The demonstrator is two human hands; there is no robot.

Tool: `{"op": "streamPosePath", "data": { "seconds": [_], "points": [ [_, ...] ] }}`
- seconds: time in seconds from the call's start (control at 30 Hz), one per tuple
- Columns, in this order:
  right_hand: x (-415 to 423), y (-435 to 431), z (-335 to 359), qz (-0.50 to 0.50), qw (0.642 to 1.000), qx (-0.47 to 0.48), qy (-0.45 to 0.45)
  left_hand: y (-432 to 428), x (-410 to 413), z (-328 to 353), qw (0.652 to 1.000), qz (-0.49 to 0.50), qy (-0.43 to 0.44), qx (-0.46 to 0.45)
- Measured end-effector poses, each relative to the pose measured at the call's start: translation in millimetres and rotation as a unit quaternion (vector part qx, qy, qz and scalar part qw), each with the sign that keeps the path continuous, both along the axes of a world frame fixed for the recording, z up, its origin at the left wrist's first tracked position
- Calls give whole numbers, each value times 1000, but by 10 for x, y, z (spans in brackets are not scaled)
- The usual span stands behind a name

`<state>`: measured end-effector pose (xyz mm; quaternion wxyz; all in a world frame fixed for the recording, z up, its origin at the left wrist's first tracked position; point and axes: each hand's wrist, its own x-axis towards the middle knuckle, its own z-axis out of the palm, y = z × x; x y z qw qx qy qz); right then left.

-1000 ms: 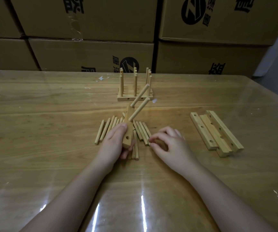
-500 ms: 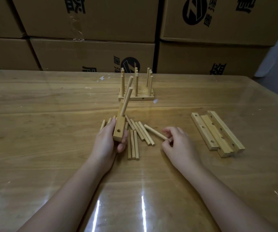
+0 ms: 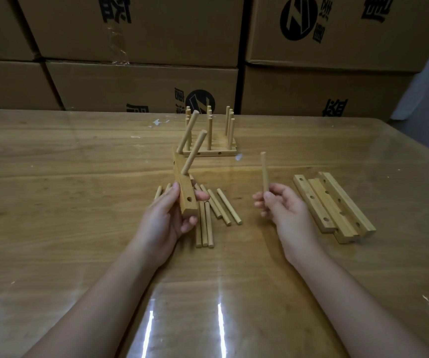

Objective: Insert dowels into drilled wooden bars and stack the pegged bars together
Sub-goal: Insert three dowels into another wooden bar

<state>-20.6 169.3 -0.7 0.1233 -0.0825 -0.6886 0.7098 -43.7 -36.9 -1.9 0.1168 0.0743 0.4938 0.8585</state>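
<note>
Well, the biggest things are the brown cardboard boxes (image 3: 141, 81), piled like a wall behind the pegged stack (image 3: 209, 151). Their sides are flat, with black marks and a strip of shiny tape.

Next is the wide counter (image 3: 53, 202). It is yellow wood with long wavy grain. A clear, glossy sheet lies over it and shines with white streaks of light.

The pegged stack stands on the counter near its back edge. Its flat bars sit close together, and smooth round pegs stand straight up from them in rows.

To the right of the pegged stack, and nearer the person, lie three plain bars (image 3: 332, 205). They are long, with square edges and round holes, and lie flat, side by side, touching.

In front of the pegged stack, the left hand (image 3: 164, 220) has its thumb and fingers wrapped around the near end of one drilled bar (image 3: 183, 187). The bar is tilted, with its far end up in the air. Two pegs (image 3: 194, 153) stick out of it and lean to the right. One round hole near the hand is empty.

Under that bar, the loose dowels (image 3: 221, 208) lie flat on the counter in a messy fan. They are thin, round and pale.

The right hand (image 3: 283, 210), in front and to the right of the pegged stack, pinches the bottom of a single dowel (image 3: 264, 171). This dowel points up, and the other fingers curl loosely.
</note>
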Motion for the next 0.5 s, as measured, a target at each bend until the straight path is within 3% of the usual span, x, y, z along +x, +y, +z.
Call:
{"op": "streamPosePath", "data": {
  "seconds": [0.07,0.17,0.33,0.5],
  "points": [
    [14,-3,36,64,990,-125,1,-5,0,2,1000,-10,-4,12],
    [15,21,54,130,969,-210,2,-5,-3,7,999,-27,-11,35],
    [1,40,33,188,941,-282,12,1,8,-3,997,-65,-1,37],
    [-13,58,0,200,940,-275,10,16,16,-16,996,-79,6,26]
  ]
}}
